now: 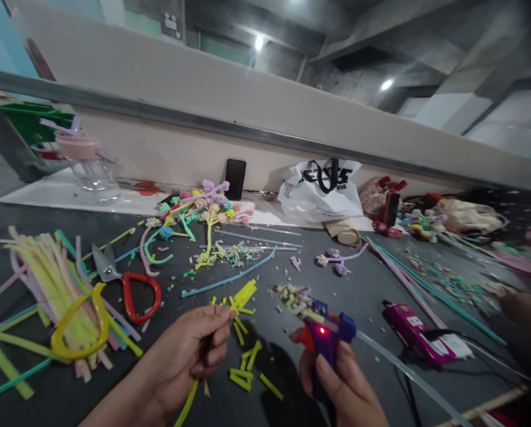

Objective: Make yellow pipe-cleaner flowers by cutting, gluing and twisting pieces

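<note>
Head camera is showing, nearest, a yellow stem (pixel 186 406) running up into the left hand (pixel 194 344), whose thumb and forefinger are pinching together while the other fingers are curling in; whether the yellow cluster (pixel 245 293) just past the fingertips is joined to the stem, I cannot tell. Right of it, the right hand (pixel 341 379) is wrapping its fingers around a glue gun (pixel 323 350) with a red light glowing, and a clear glue stick (pixel 408 367) is trailing from its rear. Short yellow pieces (pixel 241 379) are lying between the hands. Scissors (pixel 127 296) are resting at the left, one yellow handle overlapping a bundle of pale strips (pixel 56 279) and crowding that side. A purple power strip (pixel 419 335) is sitting right of the gun, its cables cluttering the space. Foam scraps (pixel 292 296) are lying just beyond the nozzle, and a blue stem (pixel 230 281) is stretching across the middle. Farther off, a flower sprig (pixel 349 257) is lying alone, a heap of coloured flowers (pixel 203 204) is spreading before a phone (pixel 236 178), and a white bag (pixel 321 196) and a lidded cup (pixel 85 148) are standing along the partition (pixel 181 139).
</note>
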{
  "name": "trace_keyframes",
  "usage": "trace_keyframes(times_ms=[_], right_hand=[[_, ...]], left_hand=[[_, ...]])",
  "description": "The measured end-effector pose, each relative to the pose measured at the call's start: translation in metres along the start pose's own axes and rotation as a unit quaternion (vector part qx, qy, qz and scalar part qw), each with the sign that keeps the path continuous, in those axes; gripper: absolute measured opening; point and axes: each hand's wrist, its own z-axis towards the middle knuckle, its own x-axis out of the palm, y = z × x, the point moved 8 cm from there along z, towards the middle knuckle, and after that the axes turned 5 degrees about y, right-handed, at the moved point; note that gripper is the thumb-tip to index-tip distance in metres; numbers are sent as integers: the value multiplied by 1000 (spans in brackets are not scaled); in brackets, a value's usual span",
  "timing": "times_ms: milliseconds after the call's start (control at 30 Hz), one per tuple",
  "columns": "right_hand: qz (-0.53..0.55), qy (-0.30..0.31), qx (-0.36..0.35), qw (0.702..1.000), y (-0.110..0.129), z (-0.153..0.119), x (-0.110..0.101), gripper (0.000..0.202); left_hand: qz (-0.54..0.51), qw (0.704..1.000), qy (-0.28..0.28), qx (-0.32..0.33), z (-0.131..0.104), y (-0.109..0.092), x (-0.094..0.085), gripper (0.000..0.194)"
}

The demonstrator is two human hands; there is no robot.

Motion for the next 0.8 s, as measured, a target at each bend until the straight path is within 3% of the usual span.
trace_keyframes(times_ms=[133, 233, 367, 467, 533, 600, 667, 733, 800], right_hand=[[215, -25, 145, 966, -31, 6, -5, 34], [259, -72, 161, 950, -39, 13, -17, 35], [229, -68, 215, 947, -48, 21, -23, 36], [165, -8, 268, 949, -48, 28, -29, 39], [62, 43, 271, 960, -42, 34, -41, 41], [-133, 62, 240, 960, -30, 42, -59, 43], [-329, 39, 148, 932, -8, 47, -65, 38], [-398, 33, 14, 917, 15, 44, -43, 22], [-381, 112, -86, 914, 23, 32, 3, 16]], left_hand=[[-6, 1000, 1, 7, 0, -2, 0, 15], [-10, 1000, -5, 6, 0, -1, -3, 14], [-7, 1000, 2, 11, 1, -1, -5, 13], [-6, 1000, 4, 15, 0, -2, -4, 15], [-7, 1000, 2, 14, -1, -2, -3, 13], [-12, 1000, 4, 10, -2, -2, -2, 13], [-15, 1000, 8, 6, -2, -2, 0, 15], [-13, 1000, 10, 4, -3, -2, 2, 19], [-6, 1000, 8, 1, -2, -2, 2, 21]])
